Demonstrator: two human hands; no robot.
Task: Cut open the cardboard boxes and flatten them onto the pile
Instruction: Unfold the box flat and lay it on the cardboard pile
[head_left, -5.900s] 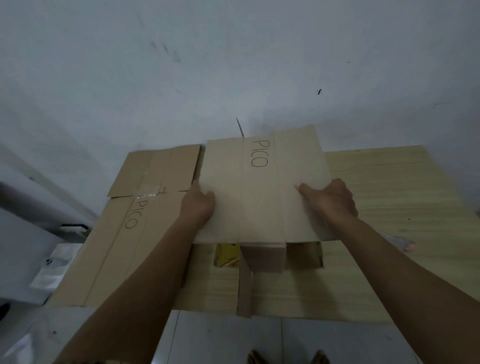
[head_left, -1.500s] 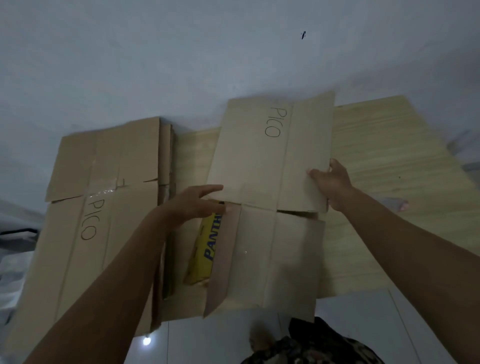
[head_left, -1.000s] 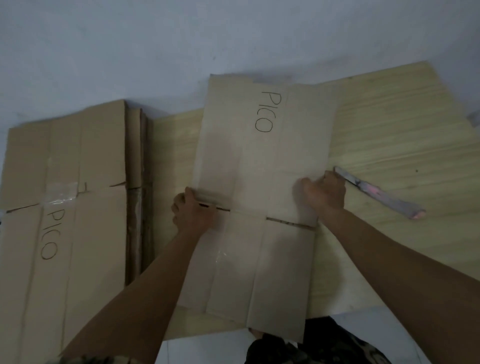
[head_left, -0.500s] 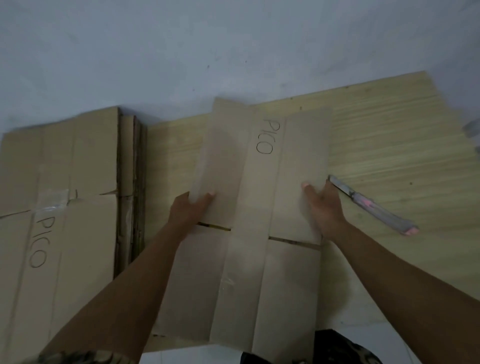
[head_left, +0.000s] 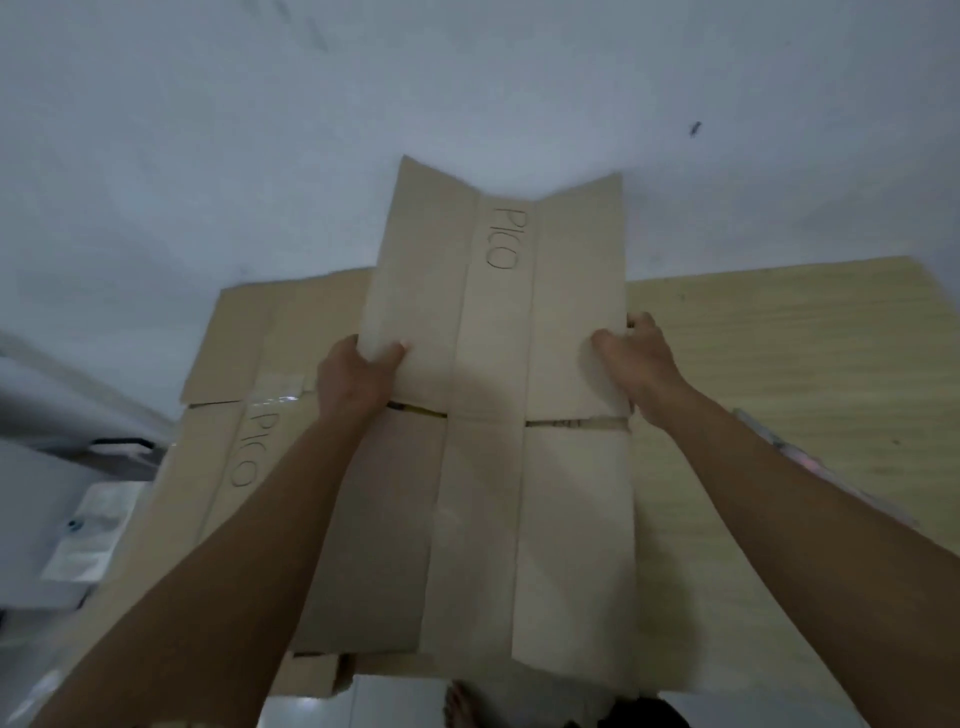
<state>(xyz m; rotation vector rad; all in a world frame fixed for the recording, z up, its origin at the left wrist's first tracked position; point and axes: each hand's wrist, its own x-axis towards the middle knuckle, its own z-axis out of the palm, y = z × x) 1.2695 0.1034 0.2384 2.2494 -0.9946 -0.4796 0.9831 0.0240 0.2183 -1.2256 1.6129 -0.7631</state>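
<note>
A flattened cardboard box (head_left: 493, 467) marked "PICO" is held up off the wooden table (head_left: 789, 374), its far flaps bent upward in a shallow V. My left hand (head_left: 358, 379) grips its left edge, thumb on top. My right hand (head_left: 634, 364) grips its right edge the same way. To the left lies the pile of flattened boxes (head_left: 228, 447), also marked "PICO", with clear tape across it. The held box overlaps the pile's right side in view.
A box cutter (head_left: 810, 467) lies on the table just right of my right forearm, partly hidden. A white wall rises behind the table. White and grey objects (head_left: 88, 530) sit at the far left, beyond the pile. My feet show on the floor below.
The flattened box was lying on the table under both hands; now both hands have lifted it by its side edges and shifted it left toward the pile.
</note>
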